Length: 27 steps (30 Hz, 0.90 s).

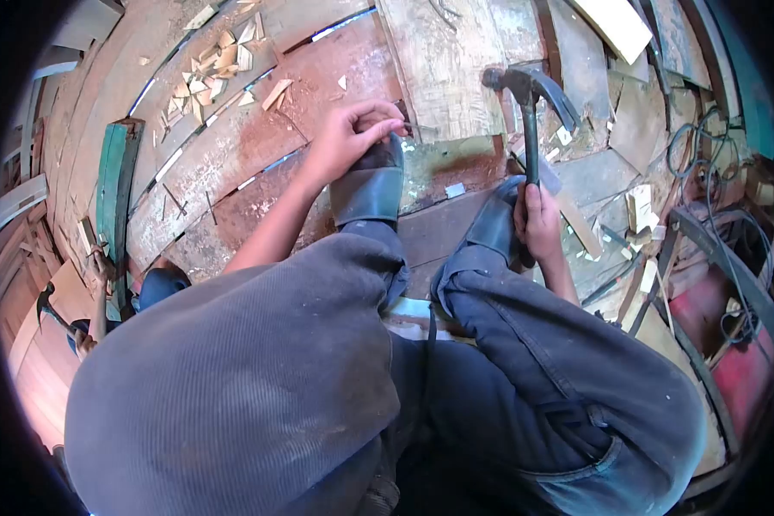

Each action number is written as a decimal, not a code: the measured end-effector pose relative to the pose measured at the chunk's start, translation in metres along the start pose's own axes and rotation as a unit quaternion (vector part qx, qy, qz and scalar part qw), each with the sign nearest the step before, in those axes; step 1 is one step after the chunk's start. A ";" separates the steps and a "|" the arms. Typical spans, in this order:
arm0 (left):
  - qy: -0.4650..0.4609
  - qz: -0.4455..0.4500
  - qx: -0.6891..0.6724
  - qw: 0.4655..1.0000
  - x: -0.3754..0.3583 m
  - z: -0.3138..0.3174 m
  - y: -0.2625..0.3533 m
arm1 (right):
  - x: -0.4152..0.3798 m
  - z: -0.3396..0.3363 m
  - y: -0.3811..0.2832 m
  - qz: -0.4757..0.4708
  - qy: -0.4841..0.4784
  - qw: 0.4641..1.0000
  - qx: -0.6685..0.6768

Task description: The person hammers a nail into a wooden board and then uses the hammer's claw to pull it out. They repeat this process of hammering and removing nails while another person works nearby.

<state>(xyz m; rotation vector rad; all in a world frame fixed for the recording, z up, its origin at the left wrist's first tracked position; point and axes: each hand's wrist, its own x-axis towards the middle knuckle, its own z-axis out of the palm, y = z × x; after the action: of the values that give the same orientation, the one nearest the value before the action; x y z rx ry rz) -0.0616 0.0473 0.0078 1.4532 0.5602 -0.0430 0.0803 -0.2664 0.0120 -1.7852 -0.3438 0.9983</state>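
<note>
My right hand [538,222] is wrapped around the handle of a claw hammer [531,129]. Its head is raised over the planks, with the curved claw to the right. My left hand [363,133] is closed in a pinch above my left boot [368,193]. A thin dark nail [419,127] seems to stick out from its fingertips, beside a pale board [451,77]. My right boot [493,215] is beside the right hand.
Wood chips [211,73] and loose nails [175,200] lie on gapped planks. A green beam [116,185] stands left, near a co-worker's hand [86,344] holding another hammer [56,314]. Cables [705,155] and scrap wood [641,211] are at right.
</note>
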 end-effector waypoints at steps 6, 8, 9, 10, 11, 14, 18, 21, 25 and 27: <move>-0.013 -0.008 0.062 0.998 0.005 -0.006 -0.001 | 0.000 -0.002 -0.001 0.020 0.002 1.000 0.005; -0.031 -0.001 0.109 0.994 0.006 -0.008 0.004 | -0.002 -0.001 -0.009 0.040 -0.001 0.999 0.014; -0.031 0.001 0.114 0.993 0.006 -0.008 0.006 | -0.002 -0.001 -0.007 0.033 0.002 0.999 0.006; -0.032 0.003 0.119 0.992 0.007 -0.008 0.008 | -0.001 -0.002 -0.005 0.025 0.004 1.000 -0.002; -0.033 0.006 0.124 0.992 0.007 -0.008 0.009 | -0.001 -0.002 -0.003 0.017 0.007 1.000 -0.010; -0.025 0.002 0.103 0.994 0.007 -0.006 0.010 | 0.001 -0.003 -0.001 -0.002 0.001 1.000 -0.010; -0.022 0.002 0.124 0.992 0.005 -0.006 0.015 | 0.000 -0.002 -0.004 0.018 -0.002 1.000 0.010; -0.022 0.000 0.127 0.992 0.005 -0.005 0.016 | -0.001 -0.001 -0.004 0.019 -0.001 1.000 0.012; -0.020 0.007 0.139 0.990 0.006 -0.004 0.016 | -0.001 -0.001 -0.005 0.018 -0.003 1.000 0.011; -0.017 0.011 0.142 0.990 0.007 -0.004 0.016 | -0.001 -0.002 -0.004 0.019 -0.003 1.000 0.012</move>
<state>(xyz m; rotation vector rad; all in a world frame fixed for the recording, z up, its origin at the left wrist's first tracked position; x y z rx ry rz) -0.0513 0.0551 0.0197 1.7329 0.5247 -0.1340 0.0823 -0.2664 0.0158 -1.7731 -0.3008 1.0311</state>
